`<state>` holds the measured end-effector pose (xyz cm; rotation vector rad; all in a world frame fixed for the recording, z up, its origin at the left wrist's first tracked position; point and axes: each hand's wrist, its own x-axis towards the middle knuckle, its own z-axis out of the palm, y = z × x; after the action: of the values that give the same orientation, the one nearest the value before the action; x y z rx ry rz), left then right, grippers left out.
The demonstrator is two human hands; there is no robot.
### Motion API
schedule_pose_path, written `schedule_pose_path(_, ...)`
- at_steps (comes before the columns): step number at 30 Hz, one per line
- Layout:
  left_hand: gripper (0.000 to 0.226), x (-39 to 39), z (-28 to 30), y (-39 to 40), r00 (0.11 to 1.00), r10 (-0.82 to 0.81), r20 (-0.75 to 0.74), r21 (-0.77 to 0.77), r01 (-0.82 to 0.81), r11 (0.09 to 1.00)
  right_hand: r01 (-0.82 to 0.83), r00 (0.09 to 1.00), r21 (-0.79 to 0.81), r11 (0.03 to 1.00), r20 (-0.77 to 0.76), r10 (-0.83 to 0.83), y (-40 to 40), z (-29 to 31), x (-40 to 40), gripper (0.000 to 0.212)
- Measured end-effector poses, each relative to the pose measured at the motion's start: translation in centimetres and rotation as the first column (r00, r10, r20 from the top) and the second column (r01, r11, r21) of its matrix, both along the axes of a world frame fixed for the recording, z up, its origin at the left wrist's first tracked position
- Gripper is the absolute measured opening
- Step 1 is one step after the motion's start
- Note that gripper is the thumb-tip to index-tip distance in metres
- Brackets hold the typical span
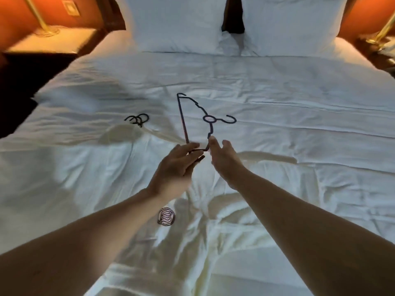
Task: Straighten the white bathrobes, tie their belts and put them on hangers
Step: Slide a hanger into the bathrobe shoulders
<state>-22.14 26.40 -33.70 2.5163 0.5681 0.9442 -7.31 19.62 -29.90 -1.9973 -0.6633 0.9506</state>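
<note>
A thin dark hanger (193, 116) is held up over the bed, its hook pointing right. My left hand (178, 165) pinches its lower corner between thumb and fingers. My right hand (222, 155) is beside it with fingers relaxed, fingertips touching the hanger's arm near that corner. A white bathrobe (192, 242) with a round embroidered logo (166, 216) lies spread on the bed under my arms. Further left, the dark hooks of other hangers (137, 120) stick out from white bathrobe fabric (119, 135).
The bed (299, 103) has a white duvet and two white pillows (177, 24) at the headboard. A nightstand (49, 41) with a brass lamp base stands at the far left. Another brass lamp (380, 37) is at the far right.
</note>
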Motion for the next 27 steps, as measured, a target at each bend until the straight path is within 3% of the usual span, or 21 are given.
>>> schedule_pose_path(4,0.031,-8.2,-1.4,3.3,0.987,-0.16,0.005,0.006,0.16,0.987,0.187,0.924,0.079,0.979,-0.353,-0.148,5.1,-0.2,-7.9,0.027)
schedule_pose_path(7,0.051,-13.8,-1.3,5.4,0.975,-0.211,-0.07,-0.046,0.209,0.977,0.297,0.88,0.076,0.952,-0.41,-0.242,7.5,-1.3,-11.9,0.022)
schedule_pose_path(10,0.063,-18.6,-2.1,7.7,0.976,-0.096,-0.194,-0.101,0.078,0.992,0.289,0.928,0.075,0.955,-0.267,-0.259,8.7,-3.5,-14.3,0.027)
schedule_pose_path(14,0.052,-22.8,-4.2,11.6,0.956,0.093,-0.279,-0.195,-0.151,0.969,0.231,0.973,0.086,0.969,0.009,-0.233,8.2,-5.5,-15.9,0.029)
schedule_pose_path(19,0.052,-23.9,-7.2,15.4,0.775,0.108,-0.623,-0.259,-0.334,0.906,0.153,0.967,0.073,0.985,0.193,-0.165,7.3,-6.1,-15.8,0.032)
schedule_pose_path(27,0.048,-21.7,-8.8,17.3,0.808,0.14,-0.572,-0.246,-0.332,0.911,0.079,0.934,-0.1,0.992,0.356,-0.038,7.0,-7.5,-14.8,0.031)
